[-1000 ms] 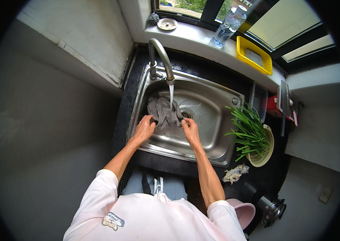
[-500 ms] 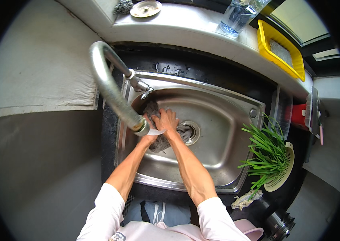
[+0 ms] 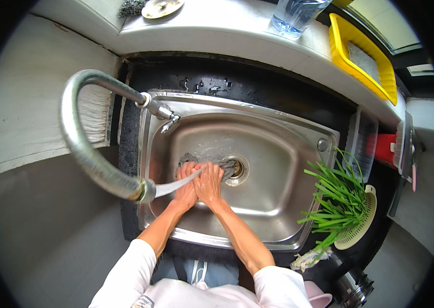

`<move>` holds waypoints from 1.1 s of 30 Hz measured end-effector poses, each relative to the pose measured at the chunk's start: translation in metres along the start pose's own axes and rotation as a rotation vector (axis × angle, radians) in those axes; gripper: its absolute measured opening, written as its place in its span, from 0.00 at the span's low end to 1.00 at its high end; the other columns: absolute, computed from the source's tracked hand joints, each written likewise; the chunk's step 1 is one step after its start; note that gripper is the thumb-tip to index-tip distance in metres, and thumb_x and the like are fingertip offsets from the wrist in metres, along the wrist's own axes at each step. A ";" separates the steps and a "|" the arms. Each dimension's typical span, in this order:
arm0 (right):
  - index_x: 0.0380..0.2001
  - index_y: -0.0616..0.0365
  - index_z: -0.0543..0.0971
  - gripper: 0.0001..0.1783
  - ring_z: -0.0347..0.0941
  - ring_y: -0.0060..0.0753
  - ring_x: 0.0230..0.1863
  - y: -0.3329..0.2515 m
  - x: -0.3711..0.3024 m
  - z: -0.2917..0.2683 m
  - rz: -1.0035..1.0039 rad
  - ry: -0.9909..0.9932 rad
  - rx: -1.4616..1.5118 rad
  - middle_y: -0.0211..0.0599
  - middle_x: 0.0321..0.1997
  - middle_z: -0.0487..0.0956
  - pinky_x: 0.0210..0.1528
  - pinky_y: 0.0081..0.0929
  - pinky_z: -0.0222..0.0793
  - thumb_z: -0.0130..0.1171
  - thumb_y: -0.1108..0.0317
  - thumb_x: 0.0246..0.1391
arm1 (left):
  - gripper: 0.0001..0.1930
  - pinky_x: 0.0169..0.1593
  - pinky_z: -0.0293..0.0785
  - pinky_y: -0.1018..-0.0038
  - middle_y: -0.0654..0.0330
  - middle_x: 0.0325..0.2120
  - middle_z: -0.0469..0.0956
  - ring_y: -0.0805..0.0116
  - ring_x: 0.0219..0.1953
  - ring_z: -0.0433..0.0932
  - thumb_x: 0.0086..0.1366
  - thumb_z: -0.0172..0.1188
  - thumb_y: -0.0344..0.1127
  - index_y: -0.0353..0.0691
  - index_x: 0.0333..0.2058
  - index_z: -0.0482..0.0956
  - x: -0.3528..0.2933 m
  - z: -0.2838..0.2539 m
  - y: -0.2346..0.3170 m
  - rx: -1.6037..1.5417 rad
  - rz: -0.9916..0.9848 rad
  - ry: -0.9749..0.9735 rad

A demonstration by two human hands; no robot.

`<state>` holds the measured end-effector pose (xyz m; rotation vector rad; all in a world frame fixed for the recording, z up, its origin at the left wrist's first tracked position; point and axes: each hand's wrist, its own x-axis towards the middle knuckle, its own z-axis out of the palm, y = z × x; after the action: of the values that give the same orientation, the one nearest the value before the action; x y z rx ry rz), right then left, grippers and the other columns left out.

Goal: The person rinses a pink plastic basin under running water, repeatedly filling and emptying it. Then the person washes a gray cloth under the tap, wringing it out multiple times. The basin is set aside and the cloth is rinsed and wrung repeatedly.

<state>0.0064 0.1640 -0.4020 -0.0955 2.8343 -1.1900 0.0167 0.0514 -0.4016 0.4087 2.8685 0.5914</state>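
A wet grey cloth (image 3: 227, 167) lies bunched on the bottom of the steel sink (image 3: 265, 154), partly over the drain (image 3: 237, 171). My left hand (image 3: 186, 186) and my right hand (image 3: 208, 183) press side by side on its near edge, fingers curled into the folds. Much of the cloth is hidden under them. From the curved metal faucet (image 3: 81, 141) at the left, a stream of water (image 3: 173, 188) runs onto my hands. The faucet's handle (image 3: 170, 123) sits at the sink's far left corner.
On the right counter are green leafy stalks (image 3: 337, 195) in a pale colander (image 3: 363, 226), a clear plastic bin (image 3: 363, 141) and a crumpled wrapper (image 3: 309, 260). A yellow basket (image 3: 336, 41), a water bottle (image 3: 296, 18) and a small plate (image 3: 161, 7) stand on the back ledge.
My hands have drawn closer together and gather the cloth into a smaller bunch. The water now falls over my fingers. The view has shifted, so the faucet appears farther left.
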 end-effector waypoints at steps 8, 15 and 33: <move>0.42 0.61 0.80 0.19 0.67 0.60 0.55 0.040 0.106 0.002 0.233 0.235 0.139 0.57 0.50 0.75 0.57 0.54 0.62 0.56 0.54 0.65 | 0.33 0.64 0.65 0.55 0.37 0.56 0.68 0.40 0.60 0.66 0.54 0.66 0.36 0.32 0.58 0.67 0.109 -0.042 -0.029 -0.562 -0.511 -0.329; 0.34 0.61 0.80 0.13 0.65 0.54 0.51 0.016 0.031 -0.002 0.165 0.335 0.338 0.49 0.48 0.74 0.56 0.52 0.59 0.61 0.60 0.61 | 0.57 0.72 0.49 0.45 0.40 0.69 0.55 0.36 0.72 0.53 0.52 0.72 0.38 0.35 0.73 0.43 0.022 -0.024 -0.021 -0.133 -0.063 -0.025; 0.35 0.61 0.80 0.15 0.65 0.58 0.52 0.027 0.067 -0.018 0.244 0.365 0.329 0.51 0.48 0.75 0.56 0.54 0.58 0.61 0.58 0.64 | 0.42 0.66 0.60 0.51 0.40 0.64 0.58 0.33 0.66 0.58 0.48 0.69 0.27 0.35 0.63 0.61 0.064 -0.040 0.006 -0.434 0.013 0.145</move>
<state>-0.0627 0.1899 -0.4110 0.5184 2.7652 -1.7368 -0.0521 0.0619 -0.3709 0.3227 2.7540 1.2568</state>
